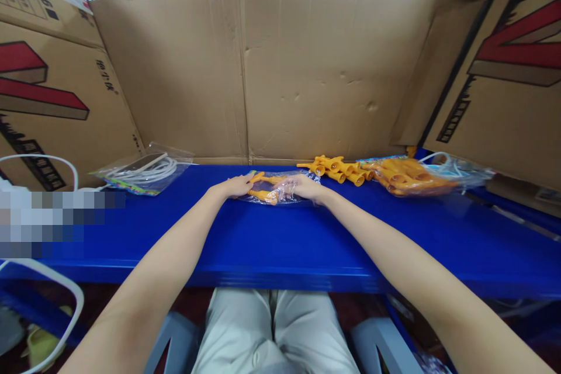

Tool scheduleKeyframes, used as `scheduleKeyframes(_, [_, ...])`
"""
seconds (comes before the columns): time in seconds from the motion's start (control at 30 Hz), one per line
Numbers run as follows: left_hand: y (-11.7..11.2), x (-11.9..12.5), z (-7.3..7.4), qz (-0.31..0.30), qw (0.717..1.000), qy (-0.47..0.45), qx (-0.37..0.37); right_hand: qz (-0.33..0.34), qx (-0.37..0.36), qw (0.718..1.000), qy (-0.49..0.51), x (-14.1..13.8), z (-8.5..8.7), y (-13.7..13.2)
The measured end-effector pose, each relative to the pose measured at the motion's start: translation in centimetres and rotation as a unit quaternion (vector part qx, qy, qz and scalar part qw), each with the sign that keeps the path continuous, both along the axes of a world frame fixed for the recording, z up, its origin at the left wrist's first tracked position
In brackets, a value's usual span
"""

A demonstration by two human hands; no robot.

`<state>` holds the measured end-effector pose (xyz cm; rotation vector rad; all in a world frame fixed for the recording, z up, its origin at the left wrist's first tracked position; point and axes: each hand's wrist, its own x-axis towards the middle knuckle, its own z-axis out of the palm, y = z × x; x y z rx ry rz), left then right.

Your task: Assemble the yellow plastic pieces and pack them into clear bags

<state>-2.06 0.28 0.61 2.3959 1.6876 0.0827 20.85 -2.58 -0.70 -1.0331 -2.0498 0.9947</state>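
In the middle of the blue shelf (272, 234) lies a clear plastic bag (291, 198) with orange plastic horn-shaped pieces (264, 194) in it. At its left edge is my left hand (236, 186), fingers closed on the bag beside an orange piece. My right hand (302, 187) is at the bag's right part, with shiny film over its curled fingers; whether it also grips a piece is hidden. Just right of it sits a pile of loose orange horn-shaped pieces (339, 168), their flared ends showing.
A filled bag of orange pieces (407, 175) lies at the right. On the left is a clear bag with a coiled white cable (151, 170). Cardboard walls (328, 70) enclose the back and sides. A white cable (76, 298) hangs over the front edge at left.
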Motion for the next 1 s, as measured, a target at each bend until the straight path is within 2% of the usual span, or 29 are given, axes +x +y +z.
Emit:
scheduleKeyframes(0.2, [-0.4,1.1,0.1,-0.033,0.999,0.021,0.002,-0.018,-0.012,0.999,0.032,-0.2,0.1,-0.3])
scheduleKeyframes(0.37, [-1.0,2.0,0.1,-0.036,0.998,0.052,-0.017,-0.139,0.0,0.99,0.013,-0.4,-0.5,0.5])
scheduleKeyframes(0.43, [-1.2,2.2,0.3,-0.029,0.997,0.063,-0.021,-0.158,0.019,0.987,0.007,-0.5,-0.7,0.9])
scheduleKeyframes(0.57, [-1.7,2.3,0.5,-0.022,0.997,0.077,-0.016,-0.134,0.06,0.989,-0.005,-0.8,-0.9,1.3])
scheduleKeyframes(0.67, [-1.6,2.3,0.6,-0.014,0.996,0.093,-0.01,-0.119,0.072,0.99,-0.033,-0.7,-0.5,1.2])
scheduleKeyframes(0.8, [-1.2,2.0,0.5,-0.003,0.995,0.101,-0.012,-0.095,0.0,0.986,-0.136,0.6,1.6,1.7])
scheduleKeyframes(0.83, [-1.1,1.9,0.4,0.008,0.995,0.099,-0.013,-0.111,-0.006,0.978,-0.178,1.2,2.2,2.0])
scheduleKeyframes(0.9, [-0.9,1.4,0.5,0.041,0.995,0.095,-0.014,-0.184,0.054,0.944,-0.269,2.4,3.0,2.6])
scheduleKeyframes(1.0, [-0.8,0.4,0.6,0.105,0.99,0.091,-0.025,-0.334,0.193,0.858,-0.338,3.9,2.7,3.3])
